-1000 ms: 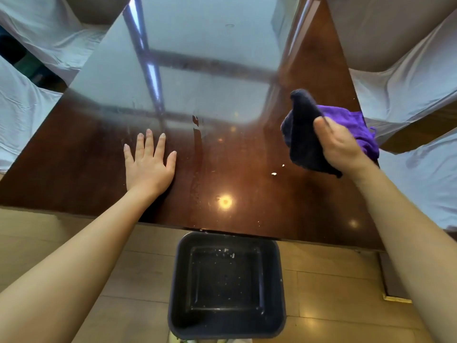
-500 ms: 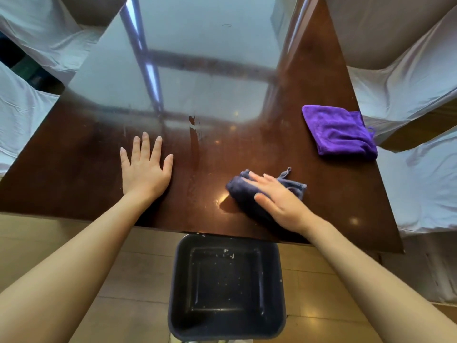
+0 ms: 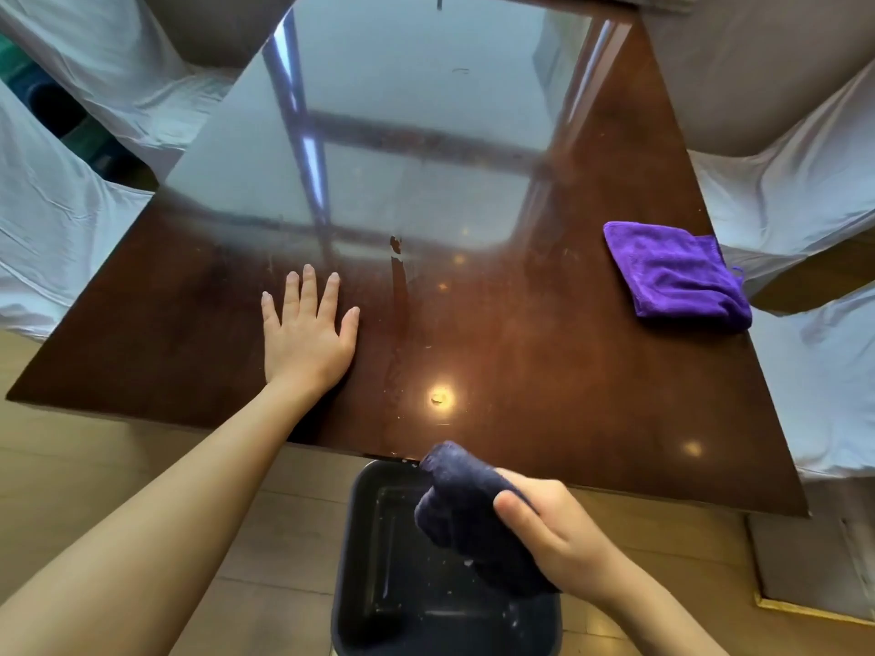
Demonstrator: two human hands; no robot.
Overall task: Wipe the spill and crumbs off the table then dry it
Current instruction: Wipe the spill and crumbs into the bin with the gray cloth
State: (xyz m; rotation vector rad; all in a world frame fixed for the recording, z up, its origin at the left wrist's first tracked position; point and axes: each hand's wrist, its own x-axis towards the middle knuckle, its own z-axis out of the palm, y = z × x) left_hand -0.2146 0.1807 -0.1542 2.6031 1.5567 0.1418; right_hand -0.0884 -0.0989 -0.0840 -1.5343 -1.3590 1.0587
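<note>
Head view. The glossy brown worktop [image 3: 544,362] is seen from above, with the left hand [image 3: 308,333] laid flat on it, palm down and fingers spread, nothing held. The right hand [image 3: 554,537] is closed around a bunched dark blue cloth [image 3: 468,518], which is held past the near edge of the worktop and over a dark bin [image 3: 379,561] standing on the floor below. Pale specks, taken to be crumbs, are seen inside the bin and along the near edge [image 3: 402,459]. A wet streak [image 3: 397,324] is shown running toward that edge, just beside the left hand, with a few specks near it. A folded purple cloth [image 3: 677,277] lies on the worktop at the right, well apart from both hands; it is judged to be reserved for drying.

Risks. Crumbs at the edge may be knocked to the floor instead of the bin if the cloth is swept wide of it. The streak may be smeared, not lifted, if the loaded cloth is reused unshaken. The purple cloth may be dampened if wiping reaches it.
</note>
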